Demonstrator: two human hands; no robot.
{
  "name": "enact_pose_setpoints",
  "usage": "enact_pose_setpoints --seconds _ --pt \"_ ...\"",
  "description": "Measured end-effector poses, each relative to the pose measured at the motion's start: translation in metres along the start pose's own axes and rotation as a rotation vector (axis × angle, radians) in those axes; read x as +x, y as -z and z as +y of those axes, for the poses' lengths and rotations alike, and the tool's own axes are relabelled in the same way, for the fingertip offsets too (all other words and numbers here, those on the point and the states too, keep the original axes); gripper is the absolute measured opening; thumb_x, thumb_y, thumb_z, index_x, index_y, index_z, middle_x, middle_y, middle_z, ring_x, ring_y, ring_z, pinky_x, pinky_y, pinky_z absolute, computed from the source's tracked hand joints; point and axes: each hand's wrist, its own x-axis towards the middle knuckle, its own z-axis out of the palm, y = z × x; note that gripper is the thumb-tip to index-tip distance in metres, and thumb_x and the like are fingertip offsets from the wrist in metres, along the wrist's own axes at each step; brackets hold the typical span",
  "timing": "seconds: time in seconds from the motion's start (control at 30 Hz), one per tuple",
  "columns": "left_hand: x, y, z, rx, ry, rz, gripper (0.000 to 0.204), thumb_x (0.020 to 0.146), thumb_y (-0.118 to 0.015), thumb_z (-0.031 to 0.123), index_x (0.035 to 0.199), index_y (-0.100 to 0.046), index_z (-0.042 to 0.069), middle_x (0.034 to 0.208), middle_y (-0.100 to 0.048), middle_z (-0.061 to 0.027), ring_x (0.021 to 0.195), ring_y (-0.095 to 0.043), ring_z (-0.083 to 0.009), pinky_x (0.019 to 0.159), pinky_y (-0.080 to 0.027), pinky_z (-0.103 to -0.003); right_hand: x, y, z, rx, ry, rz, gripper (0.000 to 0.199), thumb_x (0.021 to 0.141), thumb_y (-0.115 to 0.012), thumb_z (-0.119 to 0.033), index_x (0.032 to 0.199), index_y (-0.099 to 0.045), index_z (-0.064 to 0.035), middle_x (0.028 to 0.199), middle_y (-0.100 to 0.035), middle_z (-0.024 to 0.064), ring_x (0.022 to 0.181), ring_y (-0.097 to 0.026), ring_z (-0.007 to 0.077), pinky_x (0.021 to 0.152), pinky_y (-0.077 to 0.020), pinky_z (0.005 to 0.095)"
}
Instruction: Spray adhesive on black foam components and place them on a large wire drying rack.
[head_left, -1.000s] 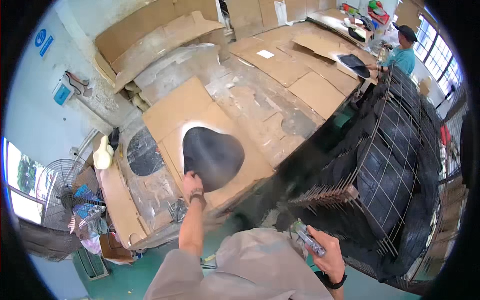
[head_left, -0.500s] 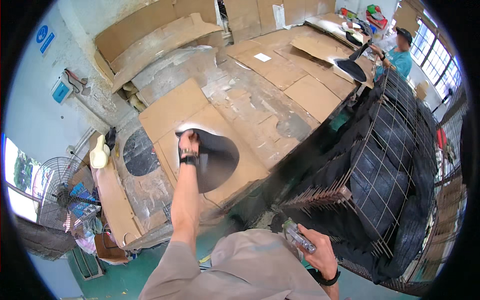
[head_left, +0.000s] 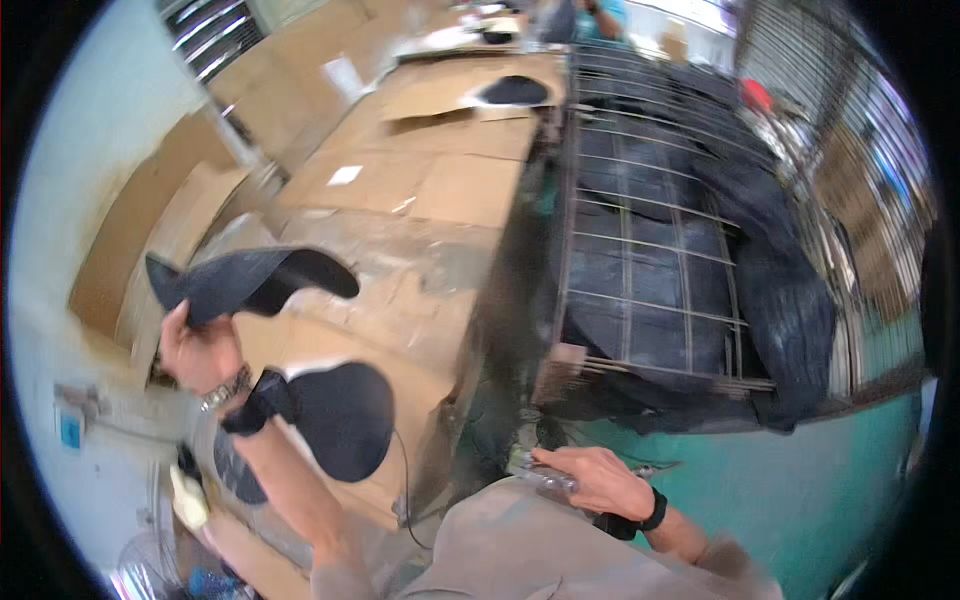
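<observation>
My left hand (head_left: 203,350) is raised at the left, fingers closed on the edge of a limp black rounded sheet (head_left: 260,282), which curls above the worktable. Below it another black sheet (head_left: 348,425) of like shape lies flat on a piece of cardboard (head_left: 295,345), partly behind my left forearm. Close in front of my body, my right hand (head_left: 598,482) is wrapped around a small silvery tool that looks like a spray gun (head_left: 540,474). Blur hides the tool's details.
To the right stands a wire rack (head_left: 650,240) draped with black sheets. Cardboard (head_left: 440,185) covers the far table, with another black piece (head_left: 514,91) on it. A person (head_left: 600,18) is at the far end. A cream-coloured object (head_left: 188,498) sits at the lower left.
My left hand has lifted a black sheet off the cardboard, leaving another lying there. The view has swung to the right. My right hand still holds the tool.
</observation>
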Motion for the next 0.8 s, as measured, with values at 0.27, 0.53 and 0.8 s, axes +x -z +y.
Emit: enact_pose_setpoints --seconds 0.27,0.53,0.8 --pt "0.001 -0.152 -0.094 -0.084 0.285 -0.306 0.044 0.090 -0.054 0.008 0.129 -0.056 -0.012 0.123 -0.068 -0.0260 0.119 -0.064 -0.0410 0.107 -0.050 -0.055 -0.027 -0.013 0.016 -0.066 -0.114 0.065 0.059 0.074 -0.061 -0.002 0.133 -0.059 0.0017 0.100 -0.069 0.0215 0.091 -0.067 0.0435 0.075 -0.0542 0.0526" --pt "-0.049 -0.365 -0.183 -0.281 0.565 -0.486 0.030 0.085 -0.054 0.006 0.111 -0.065 -0.007 0.109 -0.072 -0.0187 0.101 -0.070 -0.0360 0.096 -0.053 -0.052 -0.032 -0.012 0.023 -0.042 -0.218 0.062 0.059 0.075 -0.062 -0.005 0.134 -0.061 -0.0002 0.108 -0.071 0.0233 0.097 -0.068 0.0434 0.080 -0.0554 0.0519" --pt "-0.053 -0.392 -0.218 -0.440 0.749 -0.660 0.029 0.083 -0.054 0.004 0.108 -0.066 -0.004 0.112 -0.071 -0.0187 0.103 -0.069 -0.0352 0.099 -0.052 -0.051 -0.037 -0.025 0.052 -0.076 -0.203 0.242 0.057 0.083 -0.072 -0.022 0.137 -0.060 -0.0066 0.111 -0.071 0.0191 0.103 -0.068 0.0408 0.085 -0.0556 0.0496"
